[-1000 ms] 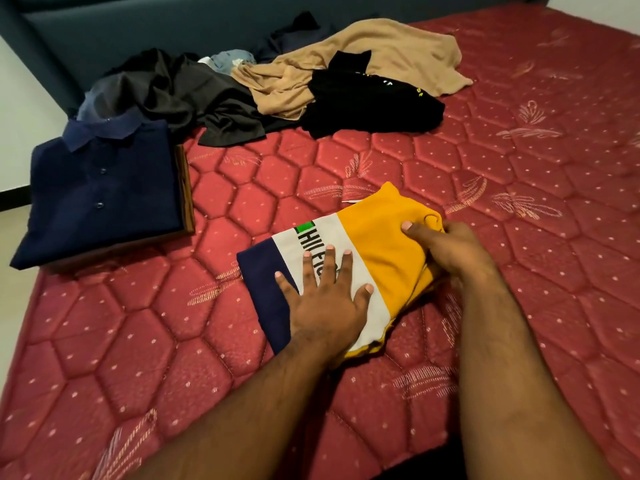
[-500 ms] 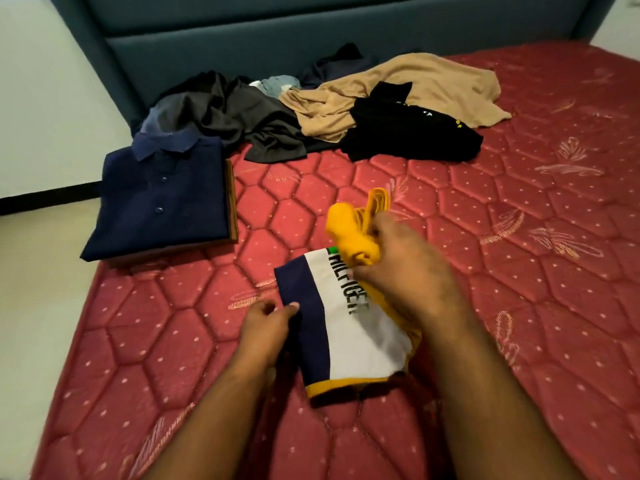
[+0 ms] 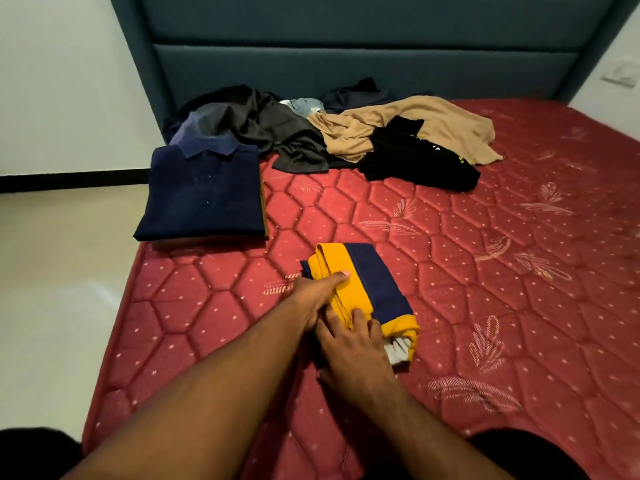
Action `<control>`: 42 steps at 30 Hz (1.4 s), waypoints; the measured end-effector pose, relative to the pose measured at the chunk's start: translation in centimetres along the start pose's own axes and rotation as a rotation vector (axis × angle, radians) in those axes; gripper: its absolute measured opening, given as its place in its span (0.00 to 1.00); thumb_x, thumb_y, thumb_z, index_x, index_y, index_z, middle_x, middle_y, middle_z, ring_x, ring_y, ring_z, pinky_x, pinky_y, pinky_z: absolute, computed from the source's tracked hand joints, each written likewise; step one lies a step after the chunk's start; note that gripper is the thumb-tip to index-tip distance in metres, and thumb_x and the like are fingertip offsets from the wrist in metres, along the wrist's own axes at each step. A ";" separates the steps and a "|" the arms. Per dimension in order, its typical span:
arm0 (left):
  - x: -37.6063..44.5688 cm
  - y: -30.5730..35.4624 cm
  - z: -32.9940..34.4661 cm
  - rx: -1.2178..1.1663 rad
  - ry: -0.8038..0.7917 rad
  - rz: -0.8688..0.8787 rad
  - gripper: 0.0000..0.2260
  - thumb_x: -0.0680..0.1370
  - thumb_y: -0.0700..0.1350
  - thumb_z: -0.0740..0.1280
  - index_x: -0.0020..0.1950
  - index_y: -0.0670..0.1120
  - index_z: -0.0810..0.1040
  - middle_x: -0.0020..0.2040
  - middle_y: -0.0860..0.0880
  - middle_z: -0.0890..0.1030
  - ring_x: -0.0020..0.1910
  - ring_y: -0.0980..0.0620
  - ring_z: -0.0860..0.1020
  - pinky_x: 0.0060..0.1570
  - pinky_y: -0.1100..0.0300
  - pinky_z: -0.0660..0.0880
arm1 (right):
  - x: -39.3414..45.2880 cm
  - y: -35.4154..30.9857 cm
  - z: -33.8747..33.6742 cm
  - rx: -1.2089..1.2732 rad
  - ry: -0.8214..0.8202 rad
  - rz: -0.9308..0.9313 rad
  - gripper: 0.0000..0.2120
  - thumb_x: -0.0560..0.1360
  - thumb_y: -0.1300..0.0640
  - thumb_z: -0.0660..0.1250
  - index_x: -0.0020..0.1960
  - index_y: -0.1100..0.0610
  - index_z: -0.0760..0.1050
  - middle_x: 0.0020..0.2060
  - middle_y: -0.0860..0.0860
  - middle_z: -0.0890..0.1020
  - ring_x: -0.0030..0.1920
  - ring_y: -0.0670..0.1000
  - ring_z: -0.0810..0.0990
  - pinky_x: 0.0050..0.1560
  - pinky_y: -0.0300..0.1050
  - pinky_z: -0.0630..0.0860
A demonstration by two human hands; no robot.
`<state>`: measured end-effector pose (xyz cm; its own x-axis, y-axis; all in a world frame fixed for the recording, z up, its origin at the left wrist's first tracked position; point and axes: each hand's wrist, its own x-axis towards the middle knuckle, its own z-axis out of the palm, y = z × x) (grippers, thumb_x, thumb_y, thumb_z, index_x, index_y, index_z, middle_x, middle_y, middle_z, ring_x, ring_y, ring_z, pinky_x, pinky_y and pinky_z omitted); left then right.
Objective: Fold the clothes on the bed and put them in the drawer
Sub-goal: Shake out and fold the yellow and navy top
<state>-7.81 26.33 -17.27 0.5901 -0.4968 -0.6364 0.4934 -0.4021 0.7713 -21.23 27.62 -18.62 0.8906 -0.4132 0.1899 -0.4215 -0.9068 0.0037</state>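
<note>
My fingers (image 3: 341,277) of the left hand (image 3: 313,294) lay fairly straight, pressing down on the near-left edge of the yellow and navy shirt (image 3: 363,289), while my right hand (image 3: 349,344) rested flat on its near end, fingers spread and gripping nothing. That shirt sat as a compact folded bundle on the bed (image 3: 485,289), right of and nearer than the folded stack (image 3: 204,195) topped by a navy polo. I judged the job well short of done: a loose pile (image 3: 332,133) of dark, beige and black clothes waited by the far headboard, and no drawer was in sight.

Dim, soft indoor light; wide-angle bending at edges.
</note>
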 end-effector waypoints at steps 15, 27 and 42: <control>0.3 -2.9 -8.1 -0.519 0.128 0.323 0.12 0.76 0.38 0.70 0.58 0.42 0.75 0.51 0.42 0.83 0.46 0.45 0.82 0.49 0.50 0.78 | 0.5 7.5 -0.2 0.889 0.157 0.230 0.13 0.63 0.66 0.67 0.39 0.50 0.71 0.32 0.39 0.72 0.35 0.37 0.69 0.38 0.30 0.65; 1.3 -5.2 -13.4 -0.486 0.277 0.220 0.18 0.80 0.44 0.65 0.67 0.38 0.68 0.57 0.38 0.79 0.49 0.42 0.80 0.39 0.54 0.76 | 1.8 3.9 3.7 0.966 -0.005 0.127 0.18 0.66 0.58 0.66 0.53 0.43 0.71 0.39 0.41 0.74 0.39 0.38 0.73 0.42 0.35 0.69; -2.8 -8.9 -15.9 -0.782 0.179 0.209 0.17 0.81 0.47 0.63 0.68 0.45 0.69 0.63 0.41 0.79 0.59 0.41 0.79 0.59 0.41 0.75 | 1.3 -8.6 2.8 2.201 -0.013 0.774 0.47 0.53 0.43 0.84 0.68 0.57 0.73 0.61 0.58 0.80 0.58 0.59 0.79 0.60 0.55 0.75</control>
<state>-3.67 43.57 -22.42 0.7790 -0.3457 -0.5231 0.6254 0.3691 0.6875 -15.99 34.64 -21.15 0.7188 -0.5899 -0.3679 0.1852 0.6725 -0.7166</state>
